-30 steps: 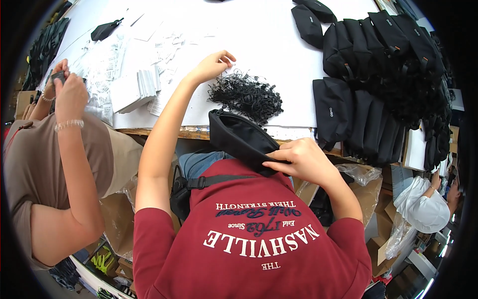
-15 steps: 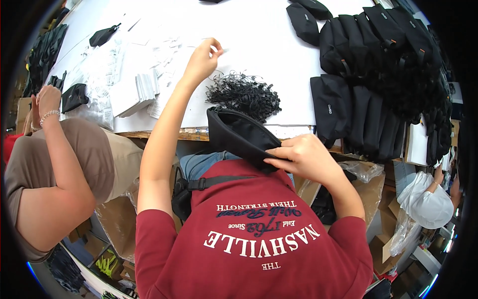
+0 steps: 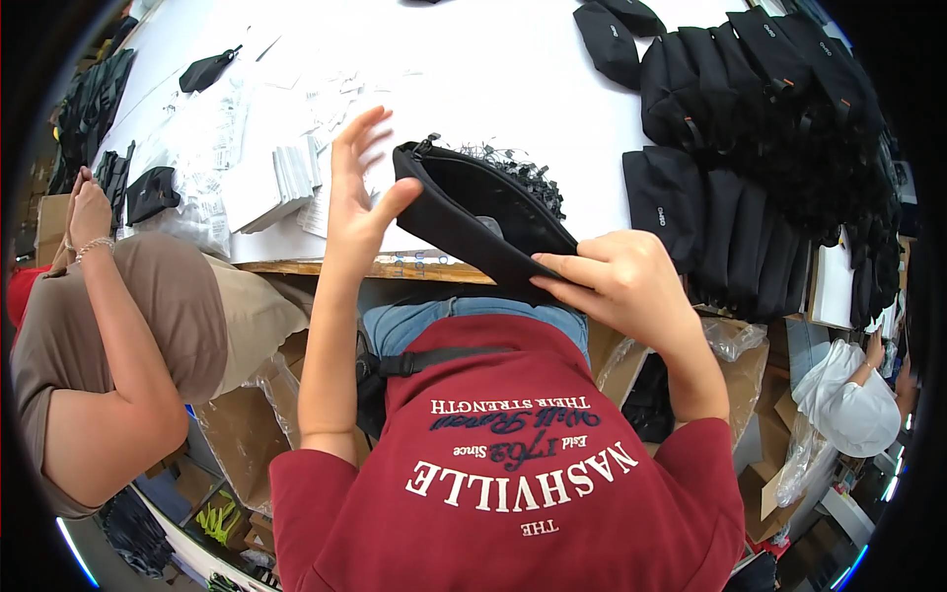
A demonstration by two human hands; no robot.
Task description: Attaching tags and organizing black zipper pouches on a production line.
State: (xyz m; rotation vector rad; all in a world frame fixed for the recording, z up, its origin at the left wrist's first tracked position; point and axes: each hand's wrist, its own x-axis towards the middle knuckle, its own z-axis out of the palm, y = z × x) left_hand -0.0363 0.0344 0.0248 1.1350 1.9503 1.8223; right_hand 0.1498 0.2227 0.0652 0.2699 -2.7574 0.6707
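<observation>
A black zippered pouch (image 3: 464,232) is tilted over the table's front edge, its mouth gaping so the dark inside shows. My right hand (image 3: 617,281) pinches its lower right end between thumb and fingers. Beside the pouch's upper left corner, my left hand (image 3: 363,187) is spread with the thumb apart; nothing shows in it. Something small and greyish (image 3: 488,227) is visible at the pouch's opening. Behind the pouch, partly hidden by it, lies a heap of small black cord loops (image 3: 528,178).
Black pouches (image 3: 750,99) are piled at the right of the white table (image 3: 513,59). Stacked white cards (image 3: 281,187) and clear plastic bags (image 3: 202,148) lie to the left. A co-worker's arm (image 3: 123,326) is at far left. Cardboard boxes (image 3: 232,434) stand below the table.
My left hand has come back from over the table, down and left, to the pouch's upper left corner, its fingers now spread. The pouch has been raised and its mouth is wider.
</observation>
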